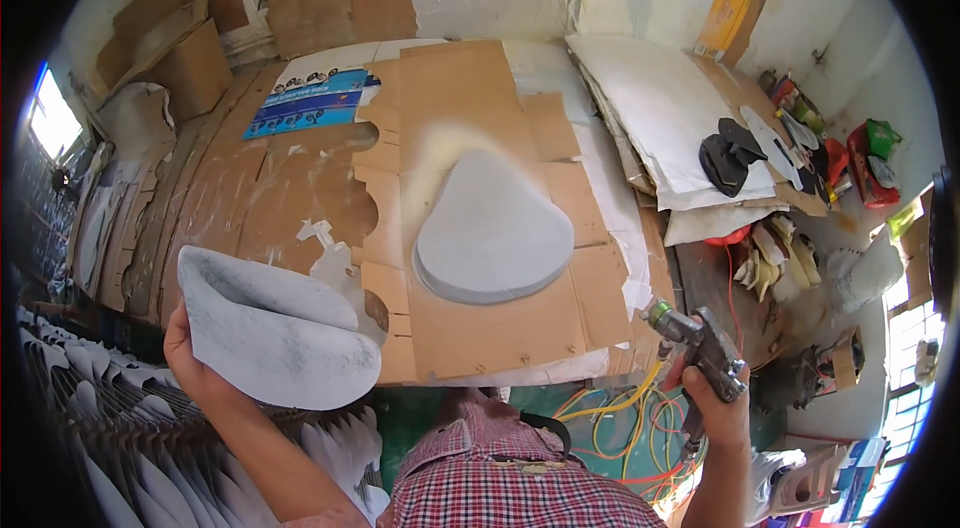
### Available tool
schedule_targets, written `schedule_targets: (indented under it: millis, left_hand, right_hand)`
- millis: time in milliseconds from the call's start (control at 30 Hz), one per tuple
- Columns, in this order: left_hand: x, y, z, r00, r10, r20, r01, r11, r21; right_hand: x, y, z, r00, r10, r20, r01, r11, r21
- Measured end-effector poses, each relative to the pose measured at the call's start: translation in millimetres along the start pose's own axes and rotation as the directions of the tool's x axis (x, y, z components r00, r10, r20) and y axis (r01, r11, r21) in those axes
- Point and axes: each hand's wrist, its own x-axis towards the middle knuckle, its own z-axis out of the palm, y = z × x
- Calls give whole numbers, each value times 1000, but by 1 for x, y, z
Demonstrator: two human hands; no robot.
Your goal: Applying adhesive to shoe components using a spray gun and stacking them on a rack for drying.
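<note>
My left hand (188, 356) grips the edge of a grey-white, felt-like sheet (285, 353). The sheet is curled over on itself and hangs above the table's front left corner. In my right hand (722, 410) is a spray gun (712, 353) with a green ring near its nozzle, held past the front right edge of the table. Between the two hands, a thick grey pad or stack of rounded triangular pieces (495, 228) lies on brown cardboard (480, 343). A pale yellowish haze of spray marks the cardboard around its narrow far end.
White sheets (650, 108) are piled at the back right, with a black piece (732, 158) on top. A blue printed carton (312, 103) lies at the back left. Yellow and orange hoses (625, 428) coil below the table. Rows of grey-white pieces (150, 438) stand at the lower left.
</note>
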Motion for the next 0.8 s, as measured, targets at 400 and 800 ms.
schedule_targets:
  millis: [400, 800]
  left_hand:
    - [-9, 2, 6, 987, -138, 83, 145, 987, -75]
    - [-27, -10, -2, 993, -119, 10, 119, 980, -159]
  right_hand:
    - [-51, -3, -34, 987, 111, -116, -129, 978, -162]
    - [-34, 0, 6, 999, 42, 4, -42, 999, -13]
